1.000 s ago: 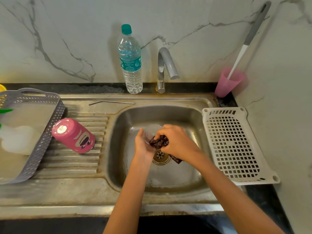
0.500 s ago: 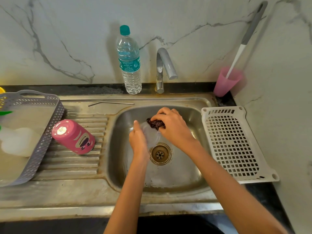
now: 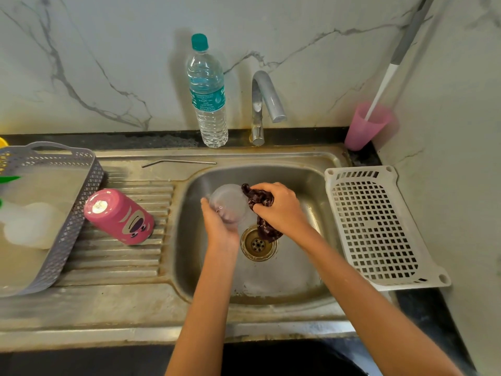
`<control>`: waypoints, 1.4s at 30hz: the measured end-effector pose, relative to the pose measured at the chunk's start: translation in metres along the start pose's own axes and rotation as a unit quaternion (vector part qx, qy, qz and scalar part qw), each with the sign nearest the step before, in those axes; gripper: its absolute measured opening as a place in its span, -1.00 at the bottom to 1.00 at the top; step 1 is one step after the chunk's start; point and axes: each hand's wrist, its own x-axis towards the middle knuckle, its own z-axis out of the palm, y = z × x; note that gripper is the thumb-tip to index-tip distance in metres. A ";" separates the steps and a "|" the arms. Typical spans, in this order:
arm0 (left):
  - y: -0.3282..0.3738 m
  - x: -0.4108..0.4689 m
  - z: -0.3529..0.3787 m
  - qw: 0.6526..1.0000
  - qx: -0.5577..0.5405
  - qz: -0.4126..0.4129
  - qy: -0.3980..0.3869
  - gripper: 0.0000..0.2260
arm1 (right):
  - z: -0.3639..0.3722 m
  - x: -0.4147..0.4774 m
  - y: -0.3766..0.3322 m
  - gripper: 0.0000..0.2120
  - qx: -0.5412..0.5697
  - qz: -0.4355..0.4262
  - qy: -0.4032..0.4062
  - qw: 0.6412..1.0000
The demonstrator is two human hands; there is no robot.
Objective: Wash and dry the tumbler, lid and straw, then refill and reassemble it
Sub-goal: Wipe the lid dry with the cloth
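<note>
One lid [image 3: 229,202], flat face upward, sits clasped in the left grip [image 3: 220,227]; right grip [image 3: 282,210] clutches cloth [image 3: 260,200].

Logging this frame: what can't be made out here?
All head view.
- Left hand: fingers hidden behind the translucent lid.
- Cloth: partly covered by the right hand.
- Tumbler: mouth out of sight, inside unseen.
- Grey basket: contents blurred, cut by the left edge.
- Long-handled tool: head hidden inside the pink cup.

Left hand [image 3: 219,227] gripping the lid [image 3: 229,202], right hand [image 3: 282,210] clenching cloth [image 3: 265,229], forearms extended.
</note>
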 end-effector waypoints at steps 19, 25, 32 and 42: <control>-0.002 -0.007 0.003 0.997 0.049 0.005 -0.060 -0.39 | 0.002 -0.014 0.005 -0.55 -0.225 -0.131 -0.079 0.962; -0.008 0.000 0.008 0.994 0.056 0.005 -0.094 -0.59 | 0.004 -0.011 -0.012 -0.52 -0.155 -0.170 0.016 0.973; -0.008 0.001 0.005 0.994 0.083 -0.002 -0.069 -0.51 | 0.022 -0.026 -0.001 -0.50 -0.301 -0.193 -0.048 0.933; 0.001 -0.003 0.012 0.979 0.170 0.095 -0.057 -0.43 | 0.006 -0.013 -0.011 -0.53 -0.141 -0.121 0.024 0.982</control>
